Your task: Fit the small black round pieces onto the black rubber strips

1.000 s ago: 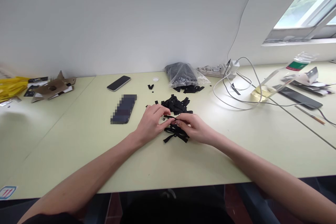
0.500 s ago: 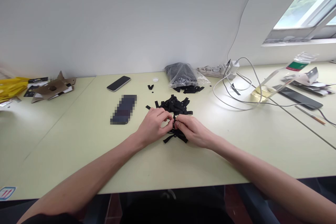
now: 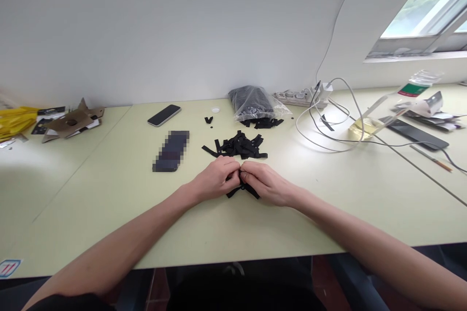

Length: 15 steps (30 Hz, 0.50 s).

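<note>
My left hand (image 3: 221, 178) and my right hand (image 3: 265, 182) meet over the table, fingertips nearly touching. Both are closed in a pinch on a small black fabric strip (image 3: 242, 181), mostly covered by my fingers. Under and in front of them lie more black strips (image 3: 251, 191), partly hidden by the hands. Just beyond my fingers is a loose pile of black strips (image 3: 239, 146), some with small shiny spots.
Behind the pile lies a clear plastic bag (image 3: 251, 102) of black pieces. A phone (image 3: 164, 115) and a pixelated dark object (image 3: 171, 151) lie left. Rightward are cables (image 3: 352, 148), a power strip (image 3: 295, 97) and a tilted clear bottle (image 3: 367, 126); cardboard (image 3: 75, 121) sits far left.
My left hand's fingers have curled in from a looser pinch and come right up against my right hand. The pile beyond looks unchanged.
</note>
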Tool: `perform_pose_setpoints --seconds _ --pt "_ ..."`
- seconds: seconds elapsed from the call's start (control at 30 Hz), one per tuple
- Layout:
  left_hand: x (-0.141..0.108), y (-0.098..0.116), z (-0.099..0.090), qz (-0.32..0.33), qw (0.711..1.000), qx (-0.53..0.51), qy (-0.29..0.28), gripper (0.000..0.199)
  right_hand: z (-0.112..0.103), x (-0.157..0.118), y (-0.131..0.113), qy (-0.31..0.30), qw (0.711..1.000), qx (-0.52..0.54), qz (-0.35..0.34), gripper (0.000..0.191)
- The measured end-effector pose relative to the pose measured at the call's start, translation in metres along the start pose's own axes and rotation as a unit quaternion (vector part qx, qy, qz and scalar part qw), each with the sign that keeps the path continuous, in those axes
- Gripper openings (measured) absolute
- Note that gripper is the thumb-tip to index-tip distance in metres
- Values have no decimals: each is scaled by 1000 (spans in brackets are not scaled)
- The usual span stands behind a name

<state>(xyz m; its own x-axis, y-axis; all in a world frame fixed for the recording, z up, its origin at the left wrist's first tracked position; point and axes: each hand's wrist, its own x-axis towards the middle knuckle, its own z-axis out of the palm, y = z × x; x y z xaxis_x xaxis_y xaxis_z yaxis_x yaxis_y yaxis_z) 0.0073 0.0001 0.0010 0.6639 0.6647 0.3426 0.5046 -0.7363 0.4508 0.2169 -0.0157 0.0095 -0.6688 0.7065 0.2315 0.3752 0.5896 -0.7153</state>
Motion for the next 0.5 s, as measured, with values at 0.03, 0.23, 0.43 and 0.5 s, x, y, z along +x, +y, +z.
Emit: perform_pose_setpoints --seconds 0.03,0.23,0.43,0.5 --pt "0 0 0 -15 1000 -14 0 23 0 0 -1 -3 1000 2 -1 22" --pt "-1 -2 1 -39 999 -30 22 30 -8 1 0 18 998 -3 53 27" --pt "-3 0 -1 -80 994 -48 56 17 -17 0 5 20 997 0 73 26" --pt "-3 0 -2 -71 995 -48 58 17 -16 0 5 8 999 5 48 23"
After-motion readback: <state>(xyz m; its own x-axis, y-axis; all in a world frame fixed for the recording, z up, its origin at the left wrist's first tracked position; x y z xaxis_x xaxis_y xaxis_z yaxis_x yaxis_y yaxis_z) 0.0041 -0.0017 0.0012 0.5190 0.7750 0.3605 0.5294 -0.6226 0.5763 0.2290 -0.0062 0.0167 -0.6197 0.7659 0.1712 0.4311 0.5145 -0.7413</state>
